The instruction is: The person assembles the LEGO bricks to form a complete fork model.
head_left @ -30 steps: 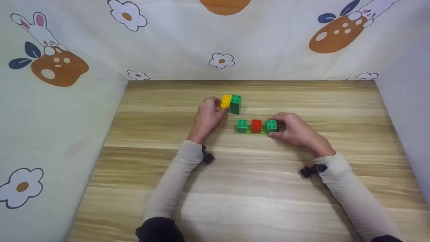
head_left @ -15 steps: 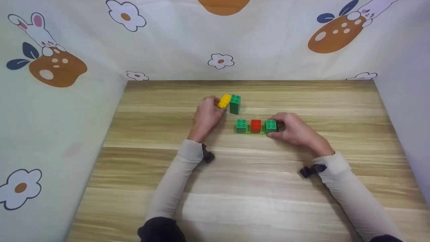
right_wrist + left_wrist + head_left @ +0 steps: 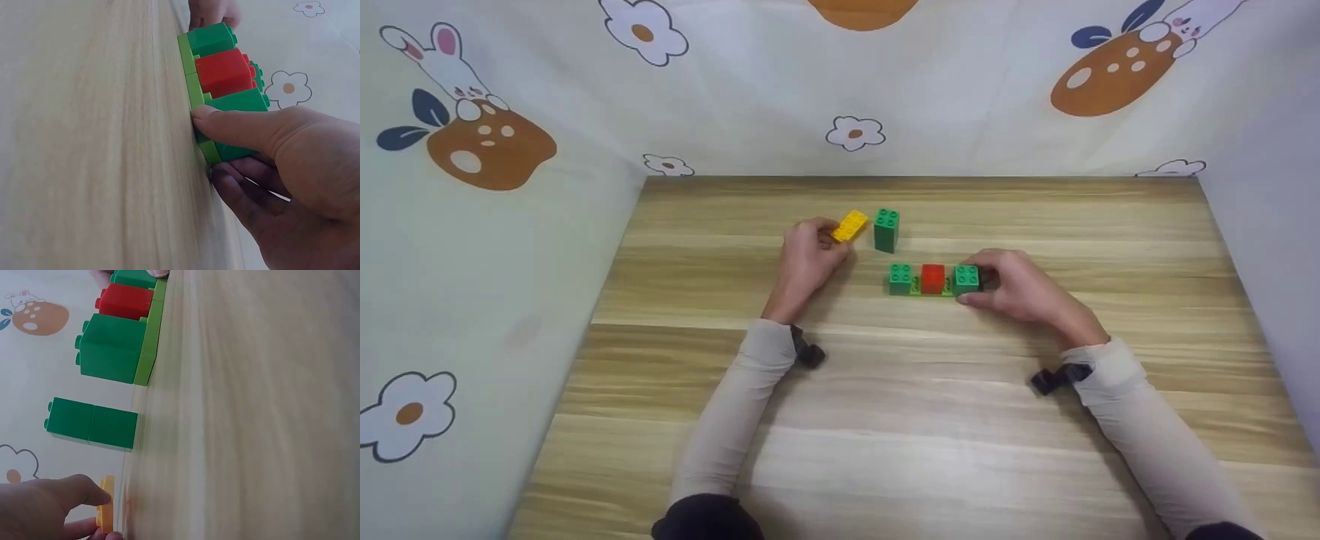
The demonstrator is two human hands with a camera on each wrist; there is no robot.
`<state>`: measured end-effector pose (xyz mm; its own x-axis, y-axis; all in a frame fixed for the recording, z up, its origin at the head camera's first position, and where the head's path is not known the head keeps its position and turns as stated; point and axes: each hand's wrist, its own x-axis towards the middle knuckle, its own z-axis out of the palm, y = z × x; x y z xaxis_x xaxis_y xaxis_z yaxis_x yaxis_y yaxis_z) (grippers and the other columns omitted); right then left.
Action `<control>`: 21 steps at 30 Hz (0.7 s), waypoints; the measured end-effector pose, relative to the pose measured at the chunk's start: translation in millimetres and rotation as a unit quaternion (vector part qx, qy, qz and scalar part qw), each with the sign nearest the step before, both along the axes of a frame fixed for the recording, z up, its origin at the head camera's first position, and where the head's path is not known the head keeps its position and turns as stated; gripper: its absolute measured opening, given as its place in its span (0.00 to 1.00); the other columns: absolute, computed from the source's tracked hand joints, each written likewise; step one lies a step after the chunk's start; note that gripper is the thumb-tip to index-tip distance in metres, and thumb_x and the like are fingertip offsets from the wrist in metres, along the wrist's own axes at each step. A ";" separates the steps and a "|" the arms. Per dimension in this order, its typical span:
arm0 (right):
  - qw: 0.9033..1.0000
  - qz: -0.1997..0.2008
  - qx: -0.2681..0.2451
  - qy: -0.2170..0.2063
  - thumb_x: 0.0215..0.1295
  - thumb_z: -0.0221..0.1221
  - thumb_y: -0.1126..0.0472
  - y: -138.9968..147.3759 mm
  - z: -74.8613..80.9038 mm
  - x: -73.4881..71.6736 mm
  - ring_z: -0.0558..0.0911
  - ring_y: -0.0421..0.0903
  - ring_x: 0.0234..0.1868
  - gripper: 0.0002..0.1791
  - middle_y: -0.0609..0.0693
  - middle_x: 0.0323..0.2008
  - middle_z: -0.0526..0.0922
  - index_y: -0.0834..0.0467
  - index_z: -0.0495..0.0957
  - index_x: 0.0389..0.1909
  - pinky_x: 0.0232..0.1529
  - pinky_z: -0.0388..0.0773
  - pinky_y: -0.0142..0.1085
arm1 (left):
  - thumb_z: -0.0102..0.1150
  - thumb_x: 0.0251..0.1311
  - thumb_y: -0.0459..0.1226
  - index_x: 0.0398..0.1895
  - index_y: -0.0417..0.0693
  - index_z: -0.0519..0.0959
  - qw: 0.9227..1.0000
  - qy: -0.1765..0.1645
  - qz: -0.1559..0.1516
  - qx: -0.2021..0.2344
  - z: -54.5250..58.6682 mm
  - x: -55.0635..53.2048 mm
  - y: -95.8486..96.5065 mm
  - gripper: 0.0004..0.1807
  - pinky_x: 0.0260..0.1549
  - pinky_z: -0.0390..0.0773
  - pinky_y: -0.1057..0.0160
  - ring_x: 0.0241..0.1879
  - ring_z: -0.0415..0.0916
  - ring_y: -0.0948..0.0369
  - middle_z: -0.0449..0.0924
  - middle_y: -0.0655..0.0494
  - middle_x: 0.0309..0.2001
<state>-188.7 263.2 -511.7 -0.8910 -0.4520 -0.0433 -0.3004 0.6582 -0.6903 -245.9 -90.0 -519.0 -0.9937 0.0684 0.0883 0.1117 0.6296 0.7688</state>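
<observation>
My left hand [image 3: 808,259] pinches a flat yellow building brick [image 3: 850,226] between thumb and fingers, held tilted close over the table. In the left wrist view the yellow brick [image 3: 107,503] shows edge-on. My right hand [image 3: 1020,286] grips the right end of a low row of building bricks. That row has a light green base [image 3: 192,84] bearing a green brick [image 3: 900,278] on the left, a red brick [image 3: 932,278] in the middle and a green brick [image 3: 966,279] on the right. The right thumb [image 3: 225,121] presses on the end brick's near side.
Between the yellow brick and the row, set further back, stands an upright stack of two green bricks [image 3: 886,231]. A wood-grain table [image 3: 885,405] lies under everything. Patterned cloth walls [image 3: 750,97] rise at the back and sides.
My left hand has moved left with the yellow brick, away from the green stack, and the brick has turned clockwise. The right hand and the row have stayed in place.
</observation>
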 end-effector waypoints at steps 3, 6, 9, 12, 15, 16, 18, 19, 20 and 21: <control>1.000 0.000 -0.008 0.005 0.62 0.79 0.57 1.5 -1.0 -0.7 0.83 0.48 0.44 0.22 0.50 0.46 0.89 0.55 0.88 0.56 0.48 0.82 0.41 | 0.73 0.61 0.33 0.57 0.36 0.86 1.000 0.004 -0.003 0.007 0.6 3.3 -5.0 0.21 0.51 0.91 0.59 0.46 0.89 0.55 0.90 0.43 0.52; 1.000 0.002 -0.018 0.005 0.61 0.80 0.57 3.3 -2.4 -1.2 0.83 0.48 0.44 0.22 0.49 0.46 0.90 0.55 0.89 0.56 0.47 0.82 0.40 | 0.73 0.62 0.33 0.57 0.36 0.86 1.000 0.001 -0.014 0.008 0.5 7.0 -9.6 0.21 0.53 0.91 0.59 0.47 0.89 0.55 0.89 0.43 0.54; 1.000 0.003 -0.027 0.003 0.60 0.80 0.57 4.5 -3.7 -1.3 0.83 0.48 0.44 0.22 0.49 0.46 0.90 0.54 0.89 0.56 0.47 0.83 0.39 | 0.73 0.62 0.35 0.56 0.36 0.87 1.000 0.000 -0.029 0.010 -0.1 11.0 -13.7 0.20 0.52 0.91 0.59 0.47 0.89 0.55 0.90 0.44 0.53; 1.000 0.006 -0.029 0.004 0.60 0.80 0.57 4.4 -4.5 -1.3 0.83 0.48 0.44 0.22 0.49 0.46 0.90 0.53 0.89 0.56 0.48 0.83 0.40 | 0.74 0.62 0.35 0.55 0.36 0.87 0.999 -0.001 -0.043 0.008 -0.9 14.9 -18.4 0.20 0.52 0.91 0.59 0.47 0.89 0.55 0.90 0.44 0.52; 0.999 0.009 -0.030 0.006 0.60 0.80 0.57 4.1 -4.5 -1.5 0.84 0.47 0.44 0.22 0.49 0.45 0.90 0.54 0.89 0.55 0.48 0.83 0.38 | 0.74 0.60 0.35 0.54 0.37 0.88 0.998 -0.004 -0.060 -0.004 -1.2 18.7 -23.4 0.19 0.53 0.91 0.58 0.47 0.89 0.55 0.91 0.44 0.51; 0.999 0.010 -0.030 0.006 0.60 0.80 0.57 4.2 -4.4 -1.4 0.84 0.47 0.44 0.22 0.48 0.45 0.90 0.53 0.89 0.56 0.48 0.83 0.38 | 0.74 0.60 0.35 0.54 0.38 0.88 0.998 -0.005 -0.067 -0.010 -1.1 19.9 -25.0 0.19 0.53 0.91 0.58 0.47 0.89 0.55 0.91 0.45 0.50; 0.999 0.010 -0.030 0.003 0.61 0.80 0.57 5.0 -4.1 -1.9 0.84 0.47 0.44 0.23 0.48 0.45 0.90 0.53 0.88 0.56 0.49 0.83 0.38 | 0.74 0.59 0.35 0.54 0.39 0.89 0.996 -0.002 -0.086 -0.022 -1.1 21.7 -28.0 0.19 0.53 0.91 0.58 0.46 0.89 0.55 0.91 0.45 0.49; 1.000 0.010 -0.030 0.001 0.61 0.80 0.56 5.6 -4.0 -2.3 0.84 0.47 0.44 0.23 0.48 0.45 0.90 0.53 0.88 0.56 0.49 0.84 0.38 | 0.74 0.59 0.35 0.53 0.39 0.89 0.995 -0.001 -0.097 -0.028 -0.9 22.5 -29.1 0.19 0.53 0.91 0.58 0.46 0.89 0.55 0.91 0.46 0.49; 0.999 0.009 -0.031 -0.002 0.61 0.80 0.56 6.2 -3.7 -2.6 0.85 0.47 0.44 0.23 0.49 0.45 0.90 0.53 0.88 0.56 0.48 0.84 0.39 | 0.74 0.59 0.35 0.53 0.40 0.89 0.994 -0.001 -0.108 -0.034 -0.8 23.0 -30.1 0.18 0.53 0.90 0.58 0.47 0.89 0.55 0.91 0.46 0.49; 0.999 0.009 -0.031 -0.003 0.61 0.80 0.56 6.9 -3.8 -2.9 0.85 0.47 0.44 0.23 0.49 0.46 0.90 0.53 0.88 0.57 0.49 0.84 0.40 | 0.75 0.60 0.35 0.53 0.40 0.89 0.992 -0.002 -0.118 -0.037 -0.6 23.4 -30.8 0.18 0.53 0.90 0.57 0.47 0.88 0.55 0.91 0.47 0.49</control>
